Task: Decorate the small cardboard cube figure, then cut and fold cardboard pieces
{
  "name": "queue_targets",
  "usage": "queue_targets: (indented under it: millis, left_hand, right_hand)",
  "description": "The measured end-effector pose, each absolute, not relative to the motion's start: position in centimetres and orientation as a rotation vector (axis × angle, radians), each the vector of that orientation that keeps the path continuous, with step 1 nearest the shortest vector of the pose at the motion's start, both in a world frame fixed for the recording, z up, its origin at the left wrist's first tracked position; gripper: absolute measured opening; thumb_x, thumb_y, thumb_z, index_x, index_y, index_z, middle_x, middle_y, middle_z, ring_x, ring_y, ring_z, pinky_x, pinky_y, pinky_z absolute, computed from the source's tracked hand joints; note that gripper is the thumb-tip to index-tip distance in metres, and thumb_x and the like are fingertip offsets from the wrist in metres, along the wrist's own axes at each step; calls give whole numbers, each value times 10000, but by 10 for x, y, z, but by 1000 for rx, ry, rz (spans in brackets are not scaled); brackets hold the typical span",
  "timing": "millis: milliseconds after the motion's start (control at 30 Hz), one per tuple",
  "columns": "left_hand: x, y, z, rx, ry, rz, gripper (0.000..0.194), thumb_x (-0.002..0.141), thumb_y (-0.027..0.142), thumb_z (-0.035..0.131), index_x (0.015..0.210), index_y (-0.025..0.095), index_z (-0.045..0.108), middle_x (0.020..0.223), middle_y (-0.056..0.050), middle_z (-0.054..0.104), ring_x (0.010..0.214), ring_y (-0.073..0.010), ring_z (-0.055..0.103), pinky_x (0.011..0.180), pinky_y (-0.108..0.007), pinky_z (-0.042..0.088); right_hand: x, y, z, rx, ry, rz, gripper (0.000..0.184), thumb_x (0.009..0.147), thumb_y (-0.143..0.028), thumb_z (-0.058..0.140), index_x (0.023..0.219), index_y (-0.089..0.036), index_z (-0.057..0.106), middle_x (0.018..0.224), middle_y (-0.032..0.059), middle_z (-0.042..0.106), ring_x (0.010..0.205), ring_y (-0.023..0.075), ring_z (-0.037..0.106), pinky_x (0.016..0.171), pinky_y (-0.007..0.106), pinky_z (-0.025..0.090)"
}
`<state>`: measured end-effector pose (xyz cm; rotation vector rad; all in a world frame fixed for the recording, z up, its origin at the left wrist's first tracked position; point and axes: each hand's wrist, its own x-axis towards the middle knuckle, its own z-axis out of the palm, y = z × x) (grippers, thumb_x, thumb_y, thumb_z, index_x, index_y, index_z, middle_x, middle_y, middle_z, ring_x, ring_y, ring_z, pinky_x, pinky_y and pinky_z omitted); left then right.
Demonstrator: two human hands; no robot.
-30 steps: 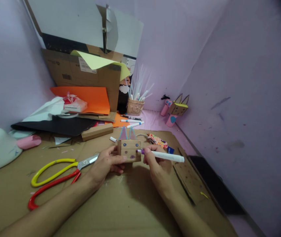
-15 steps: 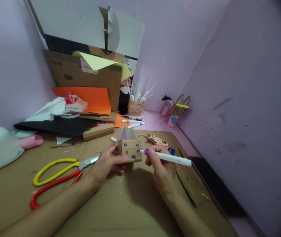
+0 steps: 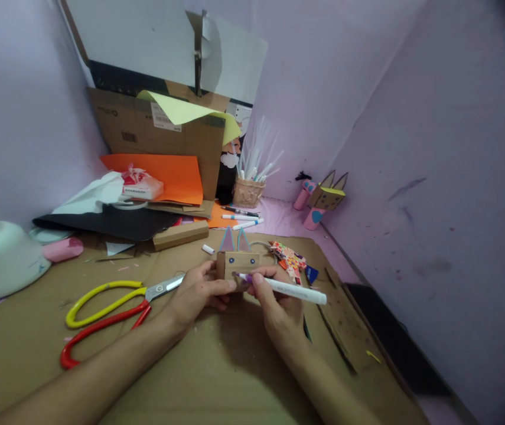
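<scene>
Closely, we hold a small tan cardboard box [image 3: 234,263] with two pointed, blue-edged purple ears and drawn eyes in our left hand [image 3: 195,293]; its fingers are closed around the box's nine o'clock side, the thumb across the lower front. Our right hand [image 3: 280,302] grips a slim white marker [image 3: 300,291] with a purple front end, its fingers pinched together near the tip. The tip is at the lower front of the box, though we cannot tell whether it touches, and the barrel slants out between three and four o'clock. From the box, large steel scissors [image 3: 159,289] with yellow and red handles lie between eight and nine o'clock on the brown cardboard sheet [image 3: 181,383], and a small white cap [image 3: 208,249] lies near ten. A flower-patterned piece [image 3: 293,261] lies toward three. At twelve, loose markers [image 3: 238,217] lie before a tan woven basket [image 3: 248,193] of pens and clear sticks. Between one and two stands another eared cardboard head [image 3: 325,198] on a pink tube [image 3: 313,219].
</scene>
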<state>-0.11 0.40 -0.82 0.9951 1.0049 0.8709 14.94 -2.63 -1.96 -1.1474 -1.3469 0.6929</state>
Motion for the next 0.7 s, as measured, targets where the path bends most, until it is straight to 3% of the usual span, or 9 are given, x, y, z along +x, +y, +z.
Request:
queue_targets:
  millis: [700]
  left_hand:
    - [-2, 3, -11, 1021, 1008, 870, 488, 601, 278, 725, 1033, 135, 549, 777, -36, 619, 599, -133, 567, 512, -250, 499]
  right_hand:
    - [147, -27, -17, -1176, -1366, 671, 181, 852, -366, 512, 821, -206, 589, 684, -10, 600, 626, 128, 551, 590, 240, 436]
